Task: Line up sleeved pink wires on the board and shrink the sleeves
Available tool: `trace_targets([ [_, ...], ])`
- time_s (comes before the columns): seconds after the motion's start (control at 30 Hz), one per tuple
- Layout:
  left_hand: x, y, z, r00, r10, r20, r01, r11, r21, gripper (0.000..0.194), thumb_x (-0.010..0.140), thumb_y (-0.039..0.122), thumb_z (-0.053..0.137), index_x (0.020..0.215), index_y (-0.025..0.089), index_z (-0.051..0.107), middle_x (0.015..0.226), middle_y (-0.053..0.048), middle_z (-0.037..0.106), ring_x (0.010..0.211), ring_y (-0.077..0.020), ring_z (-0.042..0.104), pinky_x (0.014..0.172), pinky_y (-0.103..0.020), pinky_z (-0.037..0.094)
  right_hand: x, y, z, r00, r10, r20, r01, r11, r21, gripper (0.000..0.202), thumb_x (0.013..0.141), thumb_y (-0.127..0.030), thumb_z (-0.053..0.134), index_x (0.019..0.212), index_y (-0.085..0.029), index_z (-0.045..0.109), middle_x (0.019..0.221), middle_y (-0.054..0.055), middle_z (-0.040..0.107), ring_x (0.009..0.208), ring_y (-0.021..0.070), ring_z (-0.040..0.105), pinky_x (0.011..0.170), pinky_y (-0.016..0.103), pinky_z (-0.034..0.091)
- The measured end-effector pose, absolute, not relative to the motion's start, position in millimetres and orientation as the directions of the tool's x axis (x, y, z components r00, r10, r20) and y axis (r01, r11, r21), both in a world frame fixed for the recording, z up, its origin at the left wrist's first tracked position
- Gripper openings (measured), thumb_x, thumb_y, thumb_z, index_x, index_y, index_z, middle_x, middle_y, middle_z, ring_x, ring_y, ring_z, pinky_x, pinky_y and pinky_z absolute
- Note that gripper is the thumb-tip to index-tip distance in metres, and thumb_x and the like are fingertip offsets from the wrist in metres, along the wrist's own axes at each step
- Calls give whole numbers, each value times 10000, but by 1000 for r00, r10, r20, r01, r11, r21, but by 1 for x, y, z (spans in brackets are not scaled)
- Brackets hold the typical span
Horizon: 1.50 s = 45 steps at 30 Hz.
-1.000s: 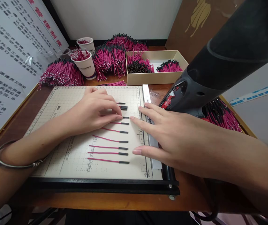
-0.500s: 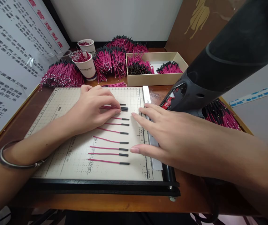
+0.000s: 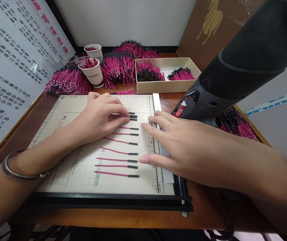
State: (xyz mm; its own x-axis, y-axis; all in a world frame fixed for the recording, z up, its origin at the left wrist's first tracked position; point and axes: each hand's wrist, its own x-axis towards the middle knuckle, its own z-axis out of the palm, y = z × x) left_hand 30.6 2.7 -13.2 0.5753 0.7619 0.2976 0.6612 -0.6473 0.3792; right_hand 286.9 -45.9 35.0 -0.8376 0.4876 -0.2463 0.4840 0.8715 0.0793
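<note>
Several short pink wires with black sleeved ends [image 3: 117, 160] lie in a spaced column on the cream cutter board [image 3: 70, 187], their black ends toward the right. My left hand [image 3: 103, 115] rests at the top of the column, thumb and fingers pinched on a pink wire [image 3: 133, 119] whose black end sticks out past the fingertips. Another black end shows just above it; the fingers hide the rest. My right hand [image 3: 178, 142] lies palm down with fingers spread over the white strip [image 3: 167, 175] on the board's right edge, fingertips near the black ends and holding nothing.
Behind the board stand two paper cups [image 3: 93, 76] of wires, heaped pink wires [image 3: 119, 67] and a shallow box [image 3: 165, 87] with two bunches. A thick black tool or arm [image 3: 223, 80] slants in from the right. More wires [image 3: 236, 125] lie beyond it.
Both hands keep almost the same place and pose, the left still pinching at the top of the column. The whole view has shifted slightly downward.
</note>
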Motion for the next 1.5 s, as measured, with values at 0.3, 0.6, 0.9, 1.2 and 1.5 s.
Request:
trace_targets([
  [0.3,29,2,-12,637,711,299,603,-701,382,244,1002,400,642,858,247,766,874,13,771,840,-201,571,836,-410,210,294,-50,20,-879,475,-32,471,877,92,645,1140,-450,218,1183,-154,790,1258,222,663,1224,434,592,898,622,578],
  [0.6,31,3,-11,649,714,262,596,-692,408,237,1005,401,642,863,259,768,871,23,769,864,-204,610,844,-410,219,288,-45,23,-750,633,-192,655,751,-81,813,1087,-657,373,1616,-48,477,1653,305,394,1554,477,389,1201,676,442],
  [0.9,33,3,-10,648,718,255,592,-685,424,227,999,388,645,866,257,775,869,25,762,861,-197,604,827,-406,220,283,-46,29,-696,626,-353,680,731,-44,895,1073,-696,367,1720,-88,256,1759,272,156,1650,466,126,1304,675,270],
  [1.2,32,3,-11,651,712,261,586,-691,423,239,1015,390,634,866,263,771,885,27,772,885,-207,617,864,-424,226,278,-46,32,-657,636,-405,695,719,2,861,1089,-670,352,1732,-113,215,1774,240,108,1664,432,93,1349,604,210],
  [1.5,32,3,-13,659,693,293,575,-715,397,261,1036,385,608,877,264,777,906,8,785,876,-205,632,841,-422,244,286,-48,23,-734,637,-235,667,742,-70,828,1079,-635,439,1670,-58,389,1715,301,265,1619,484,239,1306,661,294],
])
